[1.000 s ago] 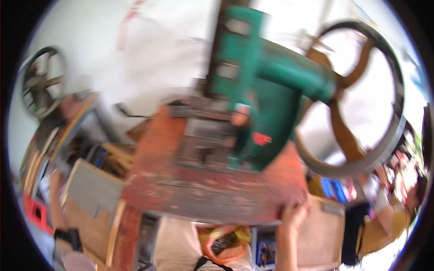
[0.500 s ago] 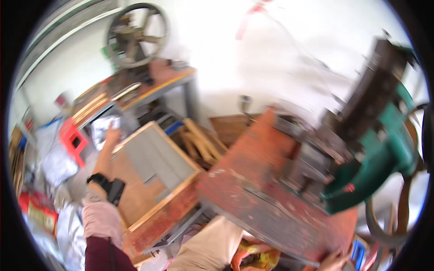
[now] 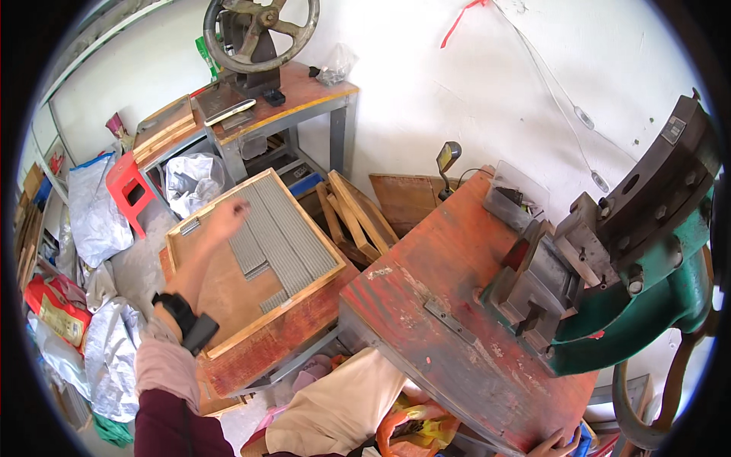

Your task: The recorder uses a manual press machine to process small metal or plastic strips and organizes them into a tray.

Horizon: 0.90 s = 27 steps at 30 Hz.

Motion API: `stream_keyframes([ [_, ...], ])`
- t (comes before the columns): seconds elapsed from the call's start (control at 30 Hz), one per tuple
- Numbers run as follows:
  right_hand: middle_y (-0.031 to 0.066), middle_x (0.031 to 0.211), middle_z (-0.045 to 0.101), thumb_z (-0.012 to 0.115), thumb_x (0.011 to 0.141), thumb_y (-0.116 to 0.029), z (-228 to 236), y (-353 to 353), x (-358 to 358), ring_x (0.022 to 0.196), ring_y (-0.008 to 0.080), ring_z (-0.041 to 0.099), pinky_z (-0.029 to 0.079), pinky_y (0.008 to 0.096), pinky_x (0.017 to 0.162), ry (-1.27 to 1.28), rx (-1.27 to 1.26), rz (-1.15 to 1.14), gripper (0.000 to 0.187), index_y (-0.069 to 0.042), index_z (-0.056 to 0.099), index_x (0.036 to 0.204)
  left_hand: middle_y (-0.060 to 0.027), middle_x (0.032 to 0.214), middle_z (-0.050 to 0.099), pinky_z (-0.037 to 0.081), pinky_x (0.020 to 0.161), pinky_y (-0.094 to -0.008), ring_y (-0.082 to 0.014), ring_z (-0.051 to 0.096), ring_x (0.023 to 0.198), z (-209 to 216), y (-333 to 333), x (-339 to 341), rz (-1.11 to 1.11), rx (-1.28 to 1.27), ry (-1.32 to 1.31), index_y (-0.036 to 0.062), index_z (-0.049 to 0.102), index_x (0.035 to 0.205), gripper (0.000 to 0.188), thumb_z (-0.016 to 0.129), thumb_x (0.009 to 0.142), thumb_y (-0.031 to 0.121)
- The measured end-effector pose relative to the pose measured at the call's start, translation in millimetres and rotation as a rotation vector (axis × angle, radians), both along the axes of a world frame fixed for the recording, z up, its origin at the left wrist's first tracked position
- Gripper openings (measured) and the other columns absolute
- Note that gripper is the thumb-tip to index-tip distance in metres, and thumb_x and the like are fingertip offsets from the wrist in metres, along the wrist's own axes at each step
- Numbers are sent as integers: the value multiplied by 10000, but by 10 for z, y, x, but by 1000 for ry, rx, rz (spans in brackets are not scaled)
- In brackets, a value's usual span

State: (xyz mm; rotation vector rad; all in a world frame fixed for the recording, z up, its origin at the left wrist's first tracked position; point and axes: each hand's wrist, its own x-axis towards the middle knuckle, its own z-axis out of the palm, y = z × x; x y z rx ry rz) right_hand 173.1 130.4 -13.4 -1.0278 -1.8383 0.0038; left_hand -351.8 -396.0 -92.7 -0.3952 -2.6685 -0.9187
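My left hand (image 3: 227, 219), its wrist in a black strap with a dark box-like device (image 3: 199, 332), reaches over a shallow wooden tray (image 3: 311, 289). Its fingers are drawn together above the end of grey metal strips (image 3: 278, 221), packed in close rows over the tray's far and right part. Whatever the fingertips hold is too small to make out. A small separate bunch of grey pieces (image 3: 190, 227) lies by the tray's left rim. At the bottom right, my right hand (image 3: 556, 445) rests on the red worktable's edge, fingers apart, partly cut off by the frame.
A green press (image 3: 647, 312) with a metal block stands on the worn red worktable (image 3: 411, 297). Behind the tray are a white bag (image 3: 194, 183) in a bin, a red stool (image 3: 129, 190) and wooden boards (image 3: 354, 217). Another bench carries a handwheel machine (image 3: 263, 38).
My left hand has moved from beside the white bag to over the grey strips in the tray. The view has shifted and become sharper. My right hand stays at the table edge.
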Motion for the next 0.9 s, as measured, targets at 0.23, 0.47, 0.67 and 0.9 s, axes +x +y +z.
stream_keyframes([
  [0.23,184,982,643,625,880,-219,-84,49,41,819,324,647,547,373,709,56,-21,-68,321,25,572,1081,-175,1229,494,351,981,-445,-367,380,1195,-407,241,1091,-4,-388,41,22,550,1155,521,719,704,220],
  [0.47,175,927,663,641,869,-223,-151,63,55,750,291,659,550,352,648,82,33,-87,298,24,614,1032,-134,1210,501,355,982,-442,-347,393,1196,-551,-2,1059,-133,-441,171,38,558,1129,508,722,692,238],
  [0.67,179,865,672,633,871,-213,-223,163,124,707,290,658,548,350,623,70,6,-143,265,25,638,988,-126,1202,516,362,971,-450,-339,403,1203,-537,109,1031,-241,-567,289,39,575,1105,445,688,710,209],
  [0.9,184,820,670,621,863,-145,-165,87,54,685,291,656,551,352,614,12,76,-143,199,46,651,913,-164,1293,464,325,1001,-486,-384,298,1289,-643,317,1174,72,-738,168,5,585,1099,423,655,721,181],
])
